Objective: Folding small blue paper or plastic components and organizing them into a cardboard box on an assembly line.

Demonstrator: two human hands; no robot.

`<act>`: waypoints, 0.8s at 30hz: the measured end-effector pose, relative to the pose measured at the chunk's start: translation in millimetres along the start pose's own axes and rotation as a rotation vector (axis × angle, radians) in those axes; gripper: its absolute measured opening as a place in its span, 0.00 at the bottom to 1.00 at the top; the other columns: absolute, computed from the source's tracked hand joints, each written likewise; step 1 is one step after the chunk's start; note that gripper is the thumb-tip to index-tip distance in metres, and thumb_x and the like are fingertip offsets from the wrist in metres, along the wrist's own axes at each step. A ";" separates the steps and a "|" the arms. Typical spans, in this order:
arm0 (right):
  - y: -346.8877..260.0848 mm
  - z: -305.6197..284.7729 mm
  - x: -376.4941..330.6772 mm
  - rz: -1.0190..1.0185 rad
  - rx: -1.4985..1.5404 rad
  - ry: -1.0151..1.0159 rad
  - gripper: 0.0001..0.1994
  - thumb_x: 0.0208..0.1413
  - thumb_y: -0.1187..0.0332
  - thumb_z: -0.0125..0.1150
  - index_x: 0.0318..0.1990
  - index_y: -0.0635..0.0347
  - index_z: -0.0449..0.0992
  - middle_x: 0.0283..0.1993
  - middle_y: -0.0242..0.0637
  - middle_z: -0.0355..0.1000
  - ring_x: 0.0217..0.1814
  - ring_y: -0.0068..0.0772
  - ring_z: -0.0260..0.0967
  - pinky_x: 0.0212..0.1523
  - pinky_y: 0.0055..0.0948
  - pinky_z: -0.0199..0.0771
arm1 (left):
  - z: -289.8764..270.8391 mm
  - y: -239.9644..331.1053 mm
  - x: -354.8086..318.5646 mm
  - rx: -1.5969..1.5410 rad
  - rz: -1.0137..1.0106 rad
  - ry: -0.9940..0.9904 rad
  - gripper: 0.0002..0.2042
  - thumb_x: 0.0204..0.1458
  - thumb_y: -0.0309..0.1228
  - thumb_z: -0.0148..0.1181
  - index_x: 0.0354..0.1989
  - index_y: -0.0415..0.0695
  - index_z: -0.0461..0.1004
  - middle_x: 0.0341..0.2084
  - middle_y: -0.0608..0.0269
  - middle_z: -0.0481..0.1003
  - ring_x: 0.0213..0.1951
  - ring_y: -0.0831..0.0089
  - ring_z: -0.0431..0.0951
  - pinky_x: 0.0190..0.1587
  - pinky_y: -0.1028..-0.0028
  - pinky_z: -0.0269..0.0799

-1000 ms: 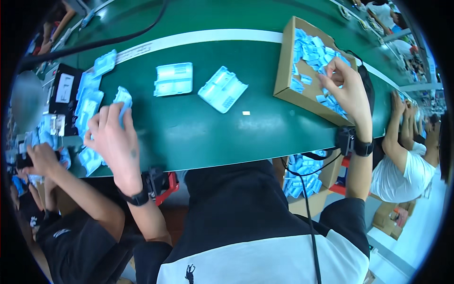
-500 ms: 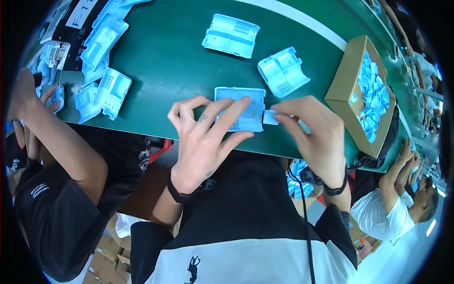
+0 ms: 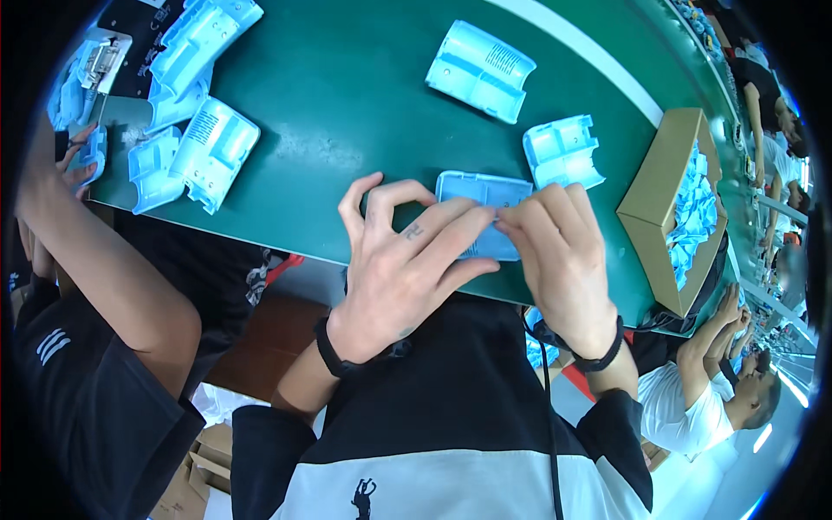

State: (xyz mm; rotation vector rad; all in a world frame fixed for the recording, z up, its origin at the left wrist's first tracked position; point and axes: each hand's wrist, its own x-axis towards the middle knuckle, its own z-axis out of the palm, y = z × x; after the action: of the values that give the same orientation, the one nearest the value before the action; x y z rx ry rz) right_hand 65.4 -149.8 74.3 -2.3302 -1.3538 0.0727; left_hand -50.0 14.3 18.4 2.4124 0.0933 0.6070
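A light blue plastic shell [image 3: 472,186], half-round with a slotted patch, lies hollow side up on the green table in front of me. My left hand [image 3: 407,251] holds it down, index finger stretched across it and thumb along its near edge; the other fingers arch over its left side. My right hand [image 3: 563,260] is closed in a pinch over the shell's right part, its fingertips meeting my left index fingertip. The small pale-blue piece in that pinch is almost wholly hidden by the fingers. Both hands cover much of the shell.
Two similar shells, a far shell [image 3: 484,71] and a right shell [image 3: 562,152], lie beyond my hands. A cardboard box [image 3: 650,217] of small blue pieces stands right. More shells [image 3: 212,147] lie left, by a black device [image 3: 143,56] and a co-worker's arm [image 3: 113,251].
My right hand has moved the small pale-blue piece from beside the shell's right edge onto the shell. My left index fingertip has come against the right fingers. The whole view has shifted slightly.
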 end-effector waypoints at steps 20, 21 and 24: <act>94.4 -119.6 -60.7 0.514 -0.195 0.454 0.12 0.65 0.77 0.62 0.54 0.64 0.81 0.50 0.40 0.80 0.46 0.33 0.79 0.48 0.35 0.79 | -0.2 -0.7 21.0 -0.105 -0.110 0.167 0.21 0.55 0.24 0.72 0.59 0.41 0.79 0.58 0.52 0.79 0.56 0.50 0.81 0.59 0.63 0.76; 114.7 -136.9 -81.0 0.639 -0.232 0.413 0.13 0.65 0.76 0.62 0.55 0.64 0.80 0.49 0.41 0.80 0.45 0.35 0.79 0.48 0.34 0.79 | 0.7 3.7 25.8 -0.089 -0.091 0.186 0.21 0.55 0.24 0.72 0.59 0.41 0.79 0.58 0.52 0.79 0.56 0.50 0.81 0.59 0.63 0.76; 177.5 -127.0 -130.1 0.416 -0.318 0.028 0.18 0.60 0.76 0.67 0.58 0.61 0.78 0.43 0.40 0.78 0.39 0.34 0.74 0.44 0.33 0.75 | -13.6 -1.3 20.2 -0.346 -0.042 0.145 0.21 0.55 0.21 0.70 0.59 0.40 0.79 0.62 0.49 0.76 0.59 0.47 0.79 0.62 0.60 0.76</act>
State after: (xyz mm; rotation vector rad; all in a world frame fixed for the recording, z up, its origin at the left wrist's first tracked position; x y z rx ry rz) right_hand 175.6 -377.8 95.6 -2.8369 -0.8981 -0.0534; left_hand -38.0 27.4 35.1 2.0279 0.0912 0.7159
